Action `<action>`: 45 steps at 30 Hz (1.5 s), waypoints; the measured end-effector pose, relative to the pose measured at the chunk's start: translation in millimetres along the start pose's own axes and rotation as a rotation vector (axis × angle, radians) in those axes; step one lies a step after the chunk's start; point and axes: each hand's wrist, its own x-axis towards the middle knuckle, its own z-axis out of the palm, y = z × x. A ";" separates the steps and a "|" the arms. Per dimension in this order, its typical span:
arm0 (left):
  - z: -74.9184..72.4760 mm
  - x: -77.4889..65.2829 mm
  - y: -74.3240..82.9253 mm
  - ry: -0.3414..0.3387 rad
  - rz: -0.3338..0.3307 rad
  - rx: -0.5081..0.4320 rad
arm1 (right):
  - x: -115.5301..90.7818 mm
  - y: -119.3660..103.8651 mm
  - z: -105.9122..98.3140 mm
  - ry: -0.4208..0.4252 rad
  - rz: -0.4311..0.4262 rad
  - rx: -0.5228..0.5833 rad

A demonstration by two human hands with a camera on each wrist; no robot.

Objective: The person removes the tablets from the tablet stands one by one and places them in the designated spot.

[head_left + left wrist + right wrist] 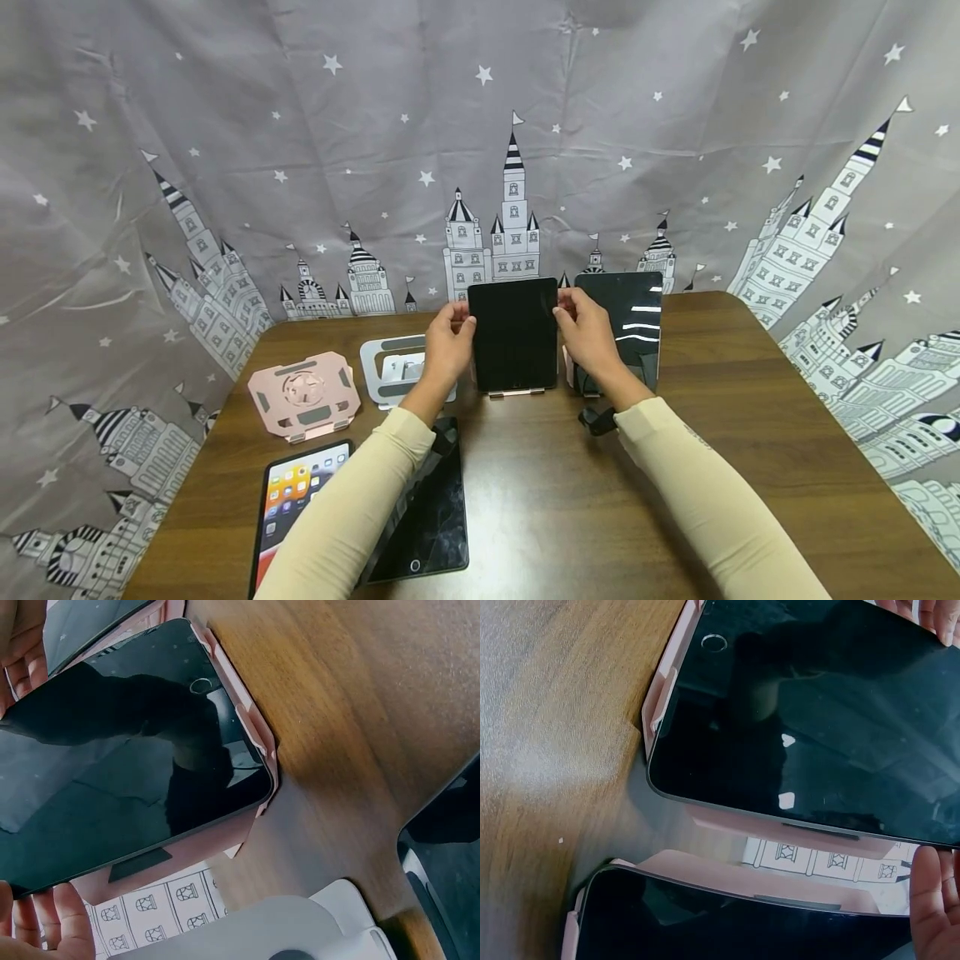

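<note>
A black-screened tablet (pixel 513 337) stands upright, leaning slightly back, in a pink stand (pixel 253 731) whose front lips catch its lower edge. My left hand (pixel 448 346) pinches the tablet's left side near the upper half, thumb at the front edge. On the opposite side, my right hand (pixel 588 332) pinches its right edge, also with the thumb in front. Just right of it, a second dark tablet (pixel 633 312) stands in another pink stand (pixel 757 883), partly hidden by my right hand and wrist in the head view.
Left of my left hand are a white stand (pixel 370 360) and a folded-open pink stand (pixel 336 379). A tablet with a lit screen (pixel 288 504) and a dark tablet (pixel 438 529) lie flat near the front, partly under my left arm. A grey castle-print curtain (pixel 480 150) hangs behind the table.
</note>
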 end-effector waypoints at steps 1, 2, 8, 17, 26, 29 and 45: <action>-0.1 -0.4 -0.1 0.004 -0.002 -0.001 | -0.4 0.2 -0.4 0.002 -0.002 0.003; -0.2 -0.7 -0.3 0.007 -0.004 -0.002 | -0.7 0.3 -0.7 0.005 -0.006 0.003; -2.1 -3.3 -1.0 0.019 -0.040 -0.035 | -3.7 -2.3 -3.2 0.013 -0.024 0.013; -6.5 -10.6 4.2 0.006 -0.055 -0.117 | -10.8 -10.5 -9.9 0.038 0.000 0.043; -12.2 -25.6 2.5 -0.020 -0.137 -0.205 | -26.8 -13.8 -9.5 -0.015 0.042 0.018; -15.5 -31.9 0.3 -0.049 -0.162 -0.199 | -33.4 -13.9 -9.1 -0.039 0.052 0.036; -25.7 -65.4 -11.9 -0.214 -0.301 -0.266 | -63.6 -6.9 -12.4 -0.159 0.185 0.067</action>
